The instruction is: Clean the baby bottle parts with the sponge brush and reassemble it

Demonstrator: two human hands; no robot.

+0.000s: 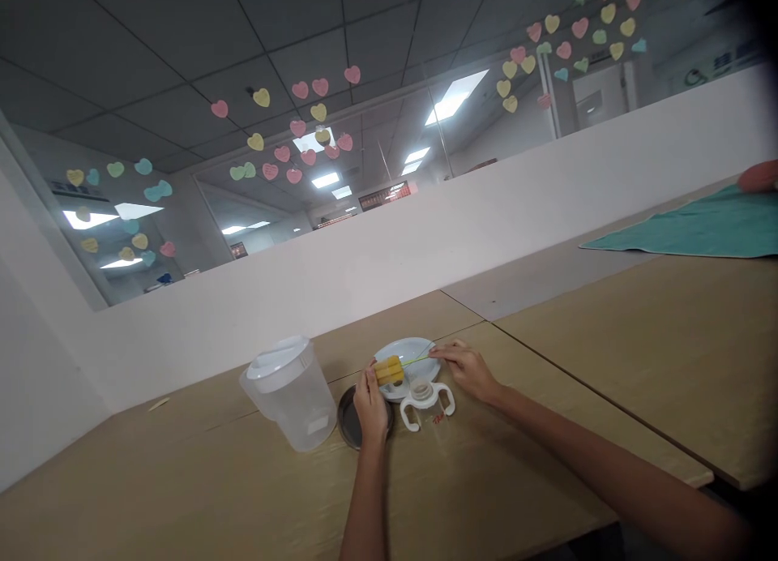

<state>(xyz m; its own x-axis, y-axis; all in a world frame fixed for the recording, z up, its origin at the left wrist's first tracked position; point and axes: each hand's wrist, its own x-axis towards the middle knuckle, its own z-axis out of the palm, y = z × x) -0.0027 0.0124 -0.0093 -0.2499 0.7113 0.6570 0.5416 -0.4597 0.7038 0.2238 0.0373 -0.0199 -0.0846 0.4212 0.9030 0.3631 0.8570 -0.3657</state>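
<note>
My left hand (369,405) is closed on a small yellow sponge head (389,371) at one end of a thin green stick (418,358). The other end of the stick is pinched by my right hand (465,368). Both hands hover over a white plate (413,354) on the wooden table (462,496). Just in front of the plate lies a white two-handled bottle collar (424,399). A dark round lid (348,419) lies under my left hand.
A clear plastic pitcher (292,392) with a white lid stands left of my hands. A teal cloth (698,224) lies on the far right table. A white partition wall (425,237) runs behind the tables. Paper hearts stick to the glass above.
</note>
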